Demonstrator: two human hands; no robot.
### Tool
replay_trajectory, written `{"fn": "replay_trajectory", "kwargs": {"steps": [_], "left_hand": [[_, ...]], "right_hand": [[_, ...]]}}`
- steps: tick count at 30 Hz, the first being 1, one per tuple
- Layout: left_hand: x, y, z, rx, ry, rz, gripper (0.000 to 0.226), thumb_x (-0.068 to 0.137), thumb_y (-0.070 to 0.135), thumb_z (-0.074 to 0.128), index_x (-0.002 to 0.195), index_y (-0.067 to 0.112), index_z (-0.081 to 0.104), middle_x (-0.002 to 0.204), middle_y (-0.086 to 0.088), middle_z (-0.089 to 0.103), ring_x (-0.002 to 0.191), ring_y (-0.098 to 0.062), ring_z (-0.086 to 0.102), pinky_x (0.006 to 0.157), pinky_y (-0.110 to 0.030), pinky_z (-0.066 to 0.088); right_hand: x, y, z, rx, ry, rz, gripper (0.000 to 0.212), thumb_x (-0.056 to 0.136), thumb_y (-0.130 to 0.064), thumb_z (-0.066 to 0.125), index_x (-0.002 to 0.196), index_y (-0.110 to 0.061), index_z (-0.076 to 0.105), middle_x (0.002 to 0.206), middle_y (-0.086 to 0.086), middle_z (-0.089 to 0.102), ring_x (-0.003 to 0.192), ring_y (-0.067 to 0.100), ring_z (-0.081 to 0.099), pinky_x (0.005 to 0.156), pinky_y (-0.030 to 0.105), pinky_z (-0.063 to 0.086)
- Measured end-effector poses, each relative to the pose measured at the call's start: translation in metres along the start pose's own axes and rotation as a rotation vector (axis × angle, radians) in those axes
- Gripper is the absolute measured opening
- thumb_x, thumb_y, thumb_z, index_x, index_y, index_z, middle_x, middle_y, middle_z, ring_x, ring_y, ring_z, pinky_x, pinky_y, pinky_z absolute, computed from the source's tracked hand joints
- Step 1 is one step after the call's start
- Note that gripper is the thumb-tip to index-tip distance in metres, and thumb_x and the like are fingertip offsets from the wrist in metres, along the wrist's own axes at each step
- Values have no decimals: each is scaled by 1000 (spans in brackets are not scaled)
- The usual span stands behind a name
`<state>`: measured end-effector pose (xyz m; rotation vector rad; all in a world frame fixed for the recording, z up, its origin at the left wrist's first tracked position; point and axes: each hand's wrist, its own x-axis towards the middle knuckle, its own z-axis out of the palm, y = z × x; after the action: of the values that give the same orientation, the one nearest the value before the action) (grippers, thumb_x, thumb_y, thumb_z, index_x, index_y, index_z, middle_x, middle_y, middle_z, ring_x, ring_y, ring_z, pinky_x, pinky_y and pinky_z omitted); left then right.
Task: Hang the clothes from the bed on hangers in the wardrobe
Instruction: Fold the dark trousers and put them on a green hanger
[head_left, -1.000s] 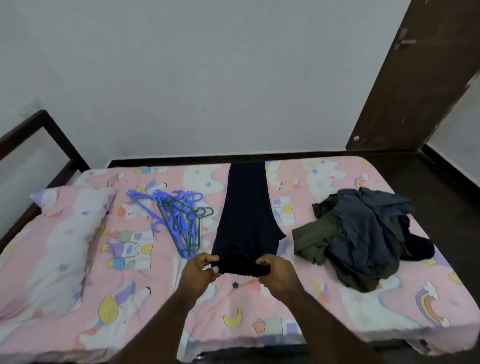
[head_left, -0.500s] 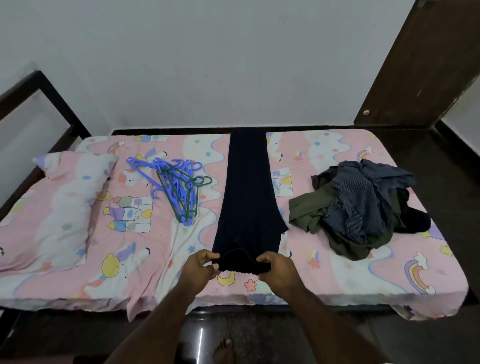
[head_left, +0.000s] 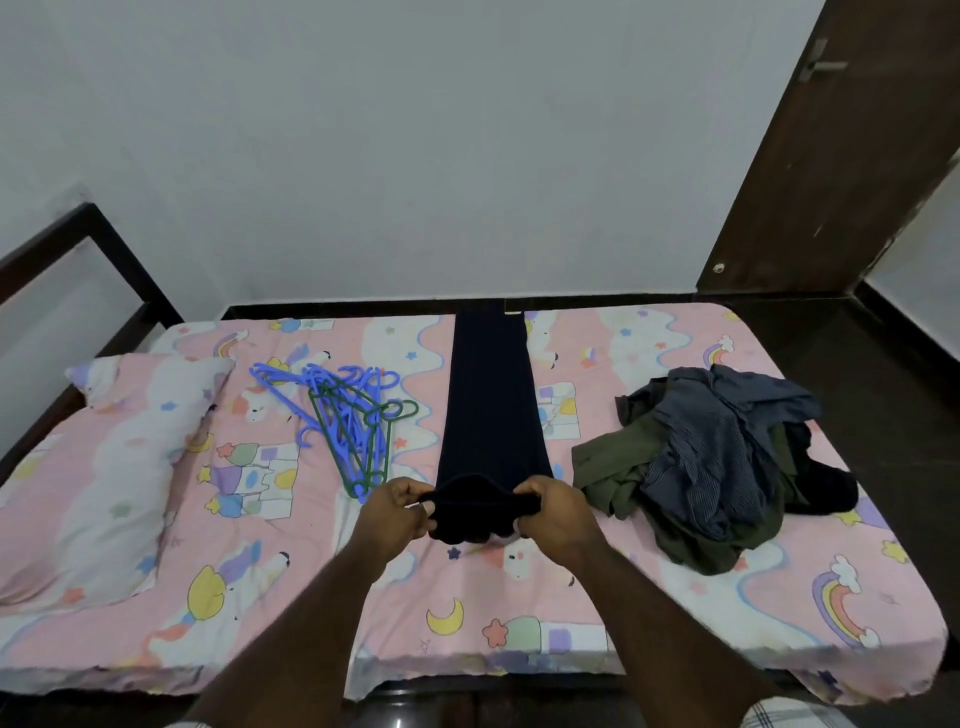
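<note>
A long dark navy garment (head_left: 491, 405) lies stretched lengthwise across the middle of the bed (head_left: 519, 603). My left hand (head_left: 397, 512) and my right hand (head_left: 556, 514) each pinch a corner of its near end, lifting that end slightly off the sheet. A heap of blue and green plastic hangers (head_left: 348, 415) lies left of the garment. To the right sits a crumpled pile of clothes (head_left: 711, 462), grey-blue striped, olive and black. No wardrobe interior is in view.
A pink patterned pillow (head_left: 109, 467) lies at the bed's left end beside a dark bed frame (head_left: 78, 234). A dark wooden door (head_left: 841, 156) stands at the back right, with dark floor beyond the bed's right edge.
Both hands keep their hold on the garment's near end, which now bunches a little more between them. The camera view has shifted, the bed appearing closer and higher.
</note>
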<state>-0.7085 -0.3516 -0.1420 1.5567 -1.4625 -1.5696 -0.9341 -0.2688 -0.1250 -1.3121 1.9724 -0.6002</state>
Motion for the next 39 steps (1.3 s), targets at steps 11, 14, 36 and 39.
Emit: {"fn": "replay_trajectory", "kwargs": {"steps": [11, 14, 36, 39], "left_hand": [[186, 53, 0, 6, -45, -46, 11, 96, -2, 60, 95, 6, 68, 81, -8, 71, 59, -14, 65, 61, -24, 55], [244, 66, -1, 15, -60, -72, 11, 96, -1, 61, 93, 8, 67, 83, -9, 70, 55, -12, 64, 60, -25, 55], [485, 64, 21, 133, 119, -123, 24, 89, 9, 63, 113, 10, 63, 91, -9, 69, 80, -29, 67, 72, -34, 55], [444, -3, 40, 62, 104, -267, 16, 93, -6, 57, 100, 7, 64, 75, -7, 64, 69, -24, 58, 56, -24, 47]], "right_hand": [[175, -20, -28, 7, 69, 63, 39, 84, -17, 74, 121, -21, 62, 105, -5, 68, 90, 10, 60, 78, 18, 47], [231, -24, -32, -4, 75, 76, 42, 85, -18, 75, 125, -19, 62, 112, -3, 69, 97, 13, 62, 82, 17, 44], [466, 36, -34, 63, 123, 239, 60, 92, -19, 67, 146, -12, 43, 142, 5, 56, 129, 25, 54, 99, 23, 37], [432, 82, 5, 125, 64, 387, 56, 93, -21, 68, 144, -10, 45, 141, 6, 57, 128, 26, 56, 102, 27, 40]]}}
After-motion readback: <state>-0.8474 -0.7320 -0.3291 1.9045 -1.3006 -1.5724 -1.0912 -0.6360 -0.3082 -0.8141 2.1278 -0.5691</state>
